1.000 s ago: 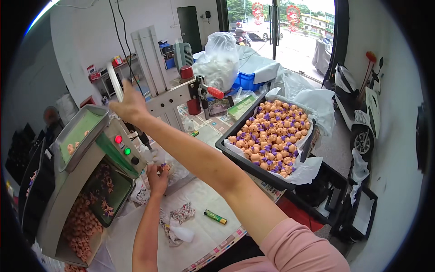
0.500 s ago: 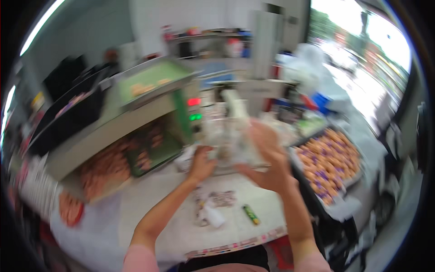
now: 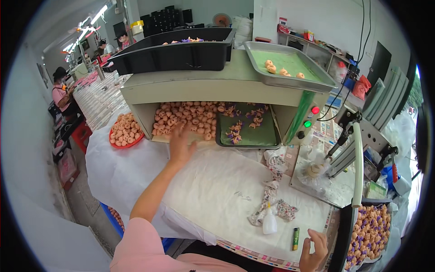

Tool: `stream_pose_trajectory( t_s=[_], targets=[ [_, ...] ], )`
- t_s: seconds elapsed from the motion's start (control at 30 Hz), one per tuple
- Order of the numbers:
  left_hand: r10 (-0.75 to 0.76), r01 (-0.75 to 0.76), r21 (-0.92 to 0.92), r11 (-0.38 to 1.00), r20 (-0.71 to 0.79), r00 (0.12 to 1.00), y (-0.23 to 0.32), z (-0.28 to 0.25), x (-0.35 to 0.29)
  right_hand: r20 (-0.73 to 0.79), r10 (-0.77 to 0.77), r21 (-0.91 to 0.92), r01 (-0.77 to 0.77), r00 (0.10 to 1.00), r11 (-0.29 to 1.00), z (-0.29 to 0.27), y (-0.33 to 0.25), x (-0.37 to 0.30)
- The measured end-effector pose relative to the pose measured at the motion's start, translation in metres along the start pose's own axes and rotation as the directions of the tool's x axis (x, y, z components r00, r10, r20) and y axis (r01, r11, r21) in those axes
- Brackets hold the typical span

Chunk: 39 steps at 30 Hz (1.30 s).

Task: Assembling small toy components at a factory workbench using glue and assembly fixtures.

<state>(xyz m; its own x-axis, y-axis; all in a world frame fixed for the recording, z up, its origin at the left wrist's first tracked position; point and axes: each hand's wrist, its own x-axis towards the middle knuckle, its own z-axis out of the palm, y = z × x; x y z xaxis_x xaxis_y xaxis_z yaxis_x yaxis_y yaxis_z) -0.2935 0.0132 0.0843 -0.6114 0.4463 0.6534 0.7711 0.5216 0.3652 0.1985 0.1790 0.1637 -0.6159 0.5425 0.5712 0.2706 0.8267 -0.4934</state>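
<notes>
My left hand (image 3: pixel 181 147) reaches to the front edge of a pile of small peach-coloured doll heads (image 3: pixel 188 115) inside a low cream box with an open front (image 3: pixel 195 90). Its fingers are spread, and nothing shows in them. Beside that pile, a dark tray with a green lining (image 3: pixel 258 133) holds several small peach-and-purple pieces. At the lower right, my right hand (image 3: pixel 313 251) is raised near the table's front edge, fingers loosely bent and apart, with no object visible. Close to it lie a slim green tube (image 3: pixel 296 239) and a white squeeze bottle (image 3: pixel 269 222) on patterned cloth (image 3: pixel 286 209).
A red dish of doll heads (image 3: pixel 121 144) stands left. A black bin (image 3: pixel 172 56) and metal tray (image 3: pixel 290 68) sit on the box. At right are a bench press (image 3: pixel 340 154) and a crate of peach-and-purple pieces (image 3: pixel 369 231). A co-worker (image 3: pixel 62 90) is far left.
My view has swung left. My left hand has gone from beside the press to the pile in the box; my right hand has drawn back from the press to the table's front edge.
</notes>
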Motion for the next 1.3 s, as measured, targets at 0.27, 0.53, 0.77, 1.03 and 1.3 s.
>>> stream_pose_trajectory(
  t_s=[0.27,0.53,0.77,1.03,1.3],
  targets=[
    [-0.135,0.187,0.463,0.867,-0.144,0.98,-0.098,0.01,0.057,0.085,0.078,0.08,-0.085,0.993,0.993,0.029,-0.036,0.002],
    [-0.263,0.223,0.512,0.83,0.007,0.965,-0.096,0.004,0.082,0.068,0.063,0.138,-0.072,0.996,0.988,0.051,-0.046,0.003],
    [-0.056,0.071,0.374,0.925,-0.051,0.997,-0.123,0.004,0.072,0.121,0.075,0.17,-0.095,0.99,0.981,0.061,-0.063,0.001],
    [-0.042,-0.032,0.309,0.951,0.232,0.972,-0.126,0.006,0.087,0.13,0.08,0.144,-0.098,0.988,0.985,0.062,-0.082,-0.007],
    [-0.121,0.1,-0.166,0.981,-0.127,0.984,-0.152,0.029,0.114,0.132,0.059,0.139,-0.077,0.99,0.987,0.057,-0.08,-0.009]
  ],
)
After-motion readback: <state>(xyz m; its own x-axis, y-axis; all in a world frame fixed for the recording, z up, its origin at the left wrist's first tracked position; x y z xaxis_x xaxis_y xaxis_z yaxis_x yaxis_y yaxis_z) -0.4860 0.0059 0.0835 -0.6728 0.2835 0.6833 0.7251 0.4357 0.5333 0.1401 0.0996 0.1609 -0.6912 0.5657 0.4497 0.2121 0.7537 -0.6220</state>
